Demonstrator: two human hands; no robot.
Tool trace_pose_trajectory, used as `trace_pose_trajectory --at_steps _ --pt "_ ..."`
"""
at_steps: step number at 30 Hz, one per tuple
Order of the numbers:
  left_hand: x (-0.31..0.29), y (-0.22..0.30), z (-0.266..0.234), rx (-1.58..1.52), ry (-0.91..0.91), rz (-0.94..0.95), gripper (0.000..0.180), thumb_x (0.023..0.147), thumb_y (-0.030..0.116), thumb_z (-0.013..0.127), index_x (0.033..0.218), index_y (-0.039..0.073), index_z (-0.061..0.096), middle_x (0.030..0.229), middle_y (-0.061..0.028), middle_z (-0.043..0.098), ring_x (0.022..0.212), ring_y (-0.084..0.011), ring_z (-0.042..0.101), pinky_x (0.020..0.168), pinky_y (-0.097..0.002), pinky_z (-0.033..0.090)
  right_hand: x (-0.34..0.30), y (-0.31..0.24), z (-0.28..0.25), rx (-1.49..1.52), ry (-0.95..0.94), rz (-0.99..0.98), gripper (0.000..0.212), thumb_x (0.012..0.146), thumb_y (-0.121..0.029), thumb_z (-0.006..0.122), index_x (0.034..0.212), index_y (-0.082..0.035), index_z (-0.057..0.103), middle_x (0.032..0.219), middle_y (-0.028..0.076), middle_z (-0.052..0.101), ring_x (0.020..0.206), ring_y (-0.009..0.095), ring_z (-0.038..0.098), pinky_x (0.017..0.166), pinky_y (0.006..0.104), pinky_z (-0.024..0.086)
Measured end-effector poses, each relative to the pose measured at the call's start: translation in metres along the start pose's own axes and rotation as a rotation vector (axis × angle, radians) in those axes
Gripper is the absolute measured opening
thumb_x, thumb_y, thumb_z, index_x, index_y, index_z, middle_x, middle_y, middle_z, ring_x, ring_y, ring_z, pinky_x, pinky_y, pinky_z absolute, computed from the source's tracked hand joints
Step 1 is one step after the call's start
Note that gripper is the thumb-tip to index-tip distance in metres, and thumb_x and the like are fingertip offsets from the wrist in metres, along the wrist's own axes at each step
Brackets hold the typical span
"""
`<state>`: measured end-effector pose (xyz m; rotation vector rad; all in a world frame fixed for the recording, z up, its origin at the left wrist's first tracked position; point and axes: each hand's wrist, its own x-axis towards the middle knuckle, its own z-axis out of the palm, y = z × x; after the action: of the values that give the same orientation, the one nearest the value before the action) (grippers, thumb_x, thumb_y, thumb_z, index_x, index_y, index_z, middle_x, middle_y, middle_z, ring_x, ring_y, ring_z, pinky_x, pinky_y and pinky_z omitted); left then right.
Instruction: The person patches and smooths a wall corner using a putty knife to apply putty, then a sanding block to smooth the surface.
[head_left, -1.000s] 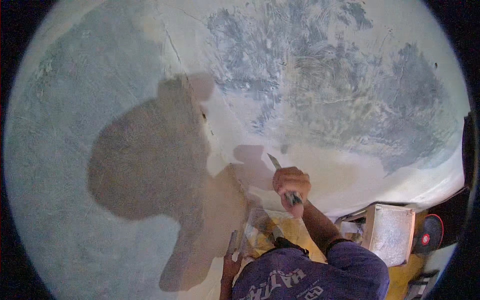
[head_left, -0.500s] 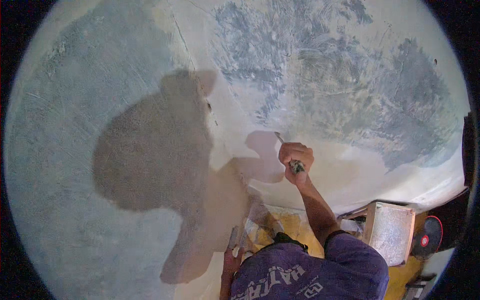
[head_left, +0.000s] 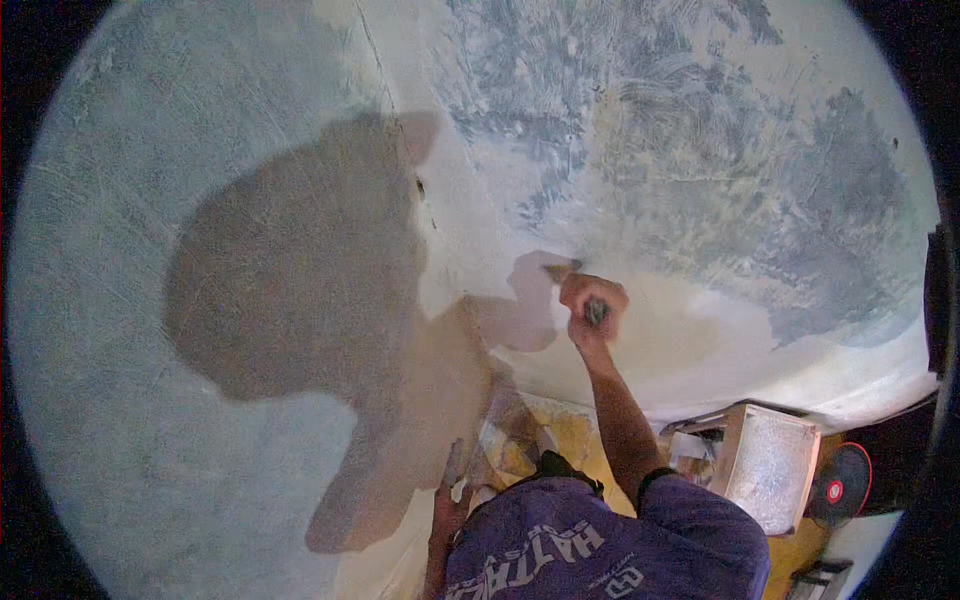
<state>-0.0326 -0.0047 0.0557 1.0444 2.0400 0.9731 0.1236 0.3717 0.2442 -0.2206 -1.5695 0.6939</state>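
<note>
My right hand (head_left: pixel 597 305) is closed round the handle of a putty knife (head_left: pixel 561 271), fist held close to the pale wall. Its blade points up and to the left, at or near the surface; contact is hard to tell. The wall (head_left: pixel 620 355) there is smooth and cream, with rough blue-grey patches above. Low in the picture, my left hand (head_left: pixel 452 508) is by my body, fingers closed on a narrow, greyish, flat-looking thing (head_left: pixel 456 462). Its kind cannot be made out.
A wall corner with a crack runs down left of centre, and my large shadow (head_left: pixel 300 270) falls across it. At lower right stand a box-like wooden piece with a pale top (head_left: pixel 775 465) and a black disc with a red rim (head_left: pixel 845 480). Yellowish floor (head_left: pixel 575 430) shows below.
My right hand has shifted slightly up, and the knife blade has turned to show more of its flat face. The whole view has shifted a little. My left hand still holds the greyish thing.
</note>
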Motion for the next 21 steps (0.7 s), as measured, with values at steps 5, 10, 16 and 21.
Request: trace_pose_trajectory --at_steps 5,10,16,21 --pt "-0.01 0.011 -0.01 0.093 0.053 -0.077 0.042 0.087 0.027 0.064 0.119 0.001 0.054 0.109 -0.0217 0.061 0.105 -0.0359 0.057 0.089 -0.0435 0.044 -0.009 -0.058 0.031 0.22 0.082 -0.301 0.022 0.075 -0.001 0.061 0.058 -0.006 0.047 0.059 0.009 0.053 0.054 0.026 0.055 0.052 0.0301 0.045" --pt "-0.008 0.024 -0.016 0.006 0.058 -0.07 0.043 0.088 0.026 0.062 0.12 -0.001 0.051 0.113 -0.0234 0.058 0.106 -0.0396 0.055 0.092 -0.0448 0.042 0.017 -0.042 0.029 -0.096 0.226 -0.095 0.054 0.088 -0.044 0.057 0.054 -0.005 0.043 0.053 0.007 0.05 0.045 0.021 0.051 0.048 0.0296 0.045" --pt "-0.008 0.009 -0.016 0.096 0.094 -0.126 0.045 0.088 0.025 0.063 0.12 -0.003 0.05 0.111 -0.0243 0.06 0.106 -0.0375 0.058 0.092 -0.0433 0.044 0.003 -0.053 0.023 -0.192 0.172 -0.038 0.07 0.087 -0.066 0.043 0.053 -0.004 0.039 0.048 0.005 0.043 0.039 0.02 0.046 0.041 0.0293 0.039" --pt "-0.004 -0.005 -0.018 -0.015 0.049 0.02 0.042 0.087 0.022 0.064 0.119 -0.003 0.051 0.112 -0.0263 0.06 0.106 -0.0376 0.058 0.089 -0.0427 0.046 0.013 -0.062 0.027 0.284 0.183 -0.354 0.07 0.086 -0.065 0.044 0.051 -0.005 0.038 0.043 0.004 0.039 0.036 0.021 0.043 0.038 0.0304 0.037"
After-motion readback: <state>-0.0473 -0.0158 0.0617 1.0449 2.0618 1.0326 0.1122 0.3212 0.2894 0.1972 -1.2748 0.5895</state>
